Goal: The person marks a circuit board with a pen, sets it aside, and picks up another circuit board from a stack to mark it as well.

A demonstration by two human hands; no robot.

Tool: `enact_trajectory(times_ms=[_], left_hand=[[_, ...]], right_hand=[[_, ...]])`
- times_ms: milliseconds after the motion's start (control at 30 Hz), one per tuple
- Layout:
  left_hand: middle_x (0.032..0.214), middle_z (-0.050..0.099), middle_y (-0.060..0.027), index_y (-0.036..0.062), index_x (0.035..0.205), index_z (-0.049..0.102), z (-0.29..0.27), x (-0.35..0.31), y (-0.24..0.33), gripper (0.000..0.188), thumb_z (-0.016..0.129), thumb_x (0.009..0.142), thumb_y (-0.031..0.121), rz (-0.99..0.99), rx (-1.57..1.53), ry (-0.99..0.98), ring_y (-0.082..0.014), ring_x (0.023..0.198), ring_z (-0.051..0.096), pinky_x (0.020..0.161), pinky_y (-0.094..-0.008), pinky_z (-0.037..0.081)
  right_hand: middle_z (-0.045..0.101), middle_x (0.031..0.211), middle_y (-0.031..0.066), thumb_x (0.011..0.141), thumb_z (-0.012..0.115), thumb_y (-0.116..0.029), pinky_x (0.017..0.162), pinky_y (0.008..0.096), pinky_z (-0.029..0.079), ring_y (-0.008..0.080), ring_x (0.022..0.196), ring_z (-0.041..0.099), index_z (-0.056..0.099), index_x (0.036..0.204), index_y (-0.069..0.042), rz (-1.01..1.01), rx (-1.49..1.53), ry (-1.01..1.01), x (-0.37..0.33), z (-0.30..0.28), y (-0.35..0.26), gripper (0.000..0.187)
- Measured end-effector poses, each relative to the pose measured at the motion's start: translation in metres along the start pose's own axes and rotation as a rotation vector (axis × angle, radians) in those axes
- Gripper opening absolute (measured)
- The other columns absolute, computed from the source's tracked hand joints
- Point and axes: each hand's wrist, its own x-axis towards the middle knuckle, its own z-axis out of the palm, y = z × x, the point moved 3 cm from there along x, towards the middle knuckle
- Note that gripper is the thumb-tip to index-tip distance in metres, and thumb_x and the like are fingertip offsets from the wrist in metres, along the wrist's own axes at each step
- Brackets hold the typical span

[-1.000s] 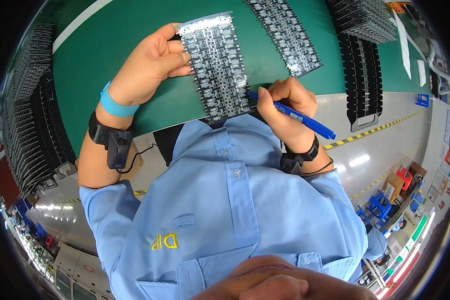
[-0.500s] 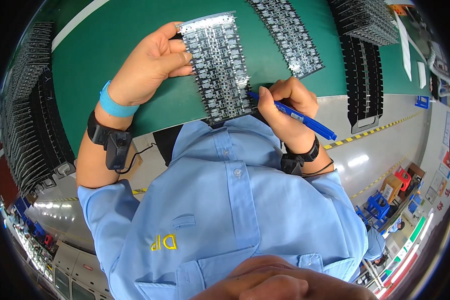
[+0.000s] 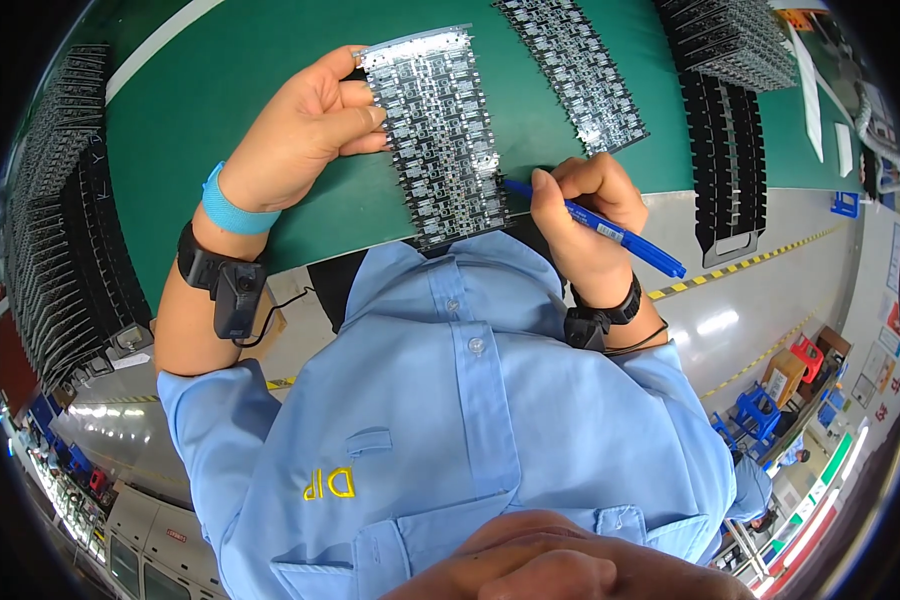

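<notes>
My left hand (image 3: pixel 317 125) grips the left edge of a black circuit board panel (image 3: pixel 438 140) covered in silvery rows of repeated circuits. Thumb and fingers close on that edge near its far end, while the panel's near end reaches past the table edge. In my right hand (image 3: pixel 592 225) is a blue marker pen (image 3: pixel 625 240), pinched between thumb and fingers. Its tip points left at the panel's right edge; whether it touches I cannot tell. A second circuit board panel (image 3: pixel 575 75) lies on the table, beyond my right hand.
The green table (image 3: pixel 200 90) spans the far side. At the right stands a black slotted rack (image 3: pixel 727 170) with stacked panels (image 3: pixel 735 45) behind it. Another rack of many panels (image 3: pixel 65 230) stands at the left. Blue stools (image 3: pixel 755 412) are on the floor behind.
My right hand has shifted slightly right with the marker pen, drawing its tip back from the panel. The left hand and panel have hardly moved.
</notes>
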Motion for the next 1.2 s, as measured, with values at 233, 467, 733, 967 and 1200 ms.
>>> enact_trajectory(times_ms=[233, 467, 733, 967, 1200], left_hand=[[0.106, 0.068, -0.0028, 0.0013, 0.137, 0.042, 0.0002, -0.0011, 0.0012, 0.044, 0.053, 0.094, 0.001, -0.002, 0.011, 0.006, -0.0048, 0.095, 0.062, 0.083, -0.0195, 0.053], [0.102, 0.067, -0.0009, 0.0009, 0.136, 0.042, 0.0013, -0.0010, 0.0014, 0.043, 0.053, 0.094, 0.002, -0.002, 0.015, 0.007, -0.0037, 0.092, 0.061, 0.083, -0.0194, 0.053], [0.100, 0.067, -0.0007, 0.0008, 0.136, 0.042, 0.0020, -0.0003, 0.0017, 0.043, 0.053, 0.094, 0.003, -0.001, 0.018, 0.002, -0.0034, 0.091, 0.061, 0.083, -0.0195, 0.053], [0.099, 0.067, -0.0008, 0.0010, 0.136, 0.042, 0.0031, -0.0007, 0.0018, 0.043, 0.052, 0.094, 0.003, 0.001, 0.007, 0.000, -0.0034, 0.090, 0.061, 0.082, -0.0195, 0.053], [0.099, 0.067, -0.0012, 0.0011, 0.136, 0.042, 0.0023, -0.0005, 0.0020, 0.043, 0.052, 0.094, 0.002, 0.004, 0.013, -0.002, -0.0035, 0.089, 0.061, 0.083, -0.0199, 0.053]], right_hand=[[0.055, 0.063, 0.0014, 0.082, 0.069, 0.008, 0.053, 0.0227, 0.038, 0.0055, 0.055, 0.046, 0.046, 0.072, -0.005, 0.004, -0.111, -0.024, 0.0079, 0.0042, -0.0007, 0.028], [0.057, 0.064, 0.0019, 0.081, 0.071, 0.007, 0.053, 0.0226, 0.040, 0.0060, 0.056, 0.048, 0.047, 0.072, -0.004, -0.026, -0.106, -0.021, 0.0076, 0.0062, 0.0020, 0.027], [0.057, 0.064, 0.0023, 0.081, 0.071, 0.007, 0.053, 0.0229, 0.041, 0.0064, 0.056, 0.049, 0.048, 0.072, -0.004, -0.027, -0.126, -0.016, 0.0082, 0.0072, 0.0015, 0.027], [0.057, 0.064, 0.0025, 0.080, 0.072, 0.007, 0.053, 0.0226, 0.041, 0.0065, 0.056, 0.050, 0.048, 0.072, -0.003, -0.006, -0.130, -0.010, 0.0077, 0.0083, 0.0029, 0.027], [0.057, 0.064, 0.0027, 0.081, 0.070, 0.008, 0.053, 0.0222, 0.040, 0.0064, 0.056, 0.049, 0.047, 0.072, -0.003, -0.018, -0.150, -0.021, 0.0079, 0.0083, 0.0034, 0.027]])
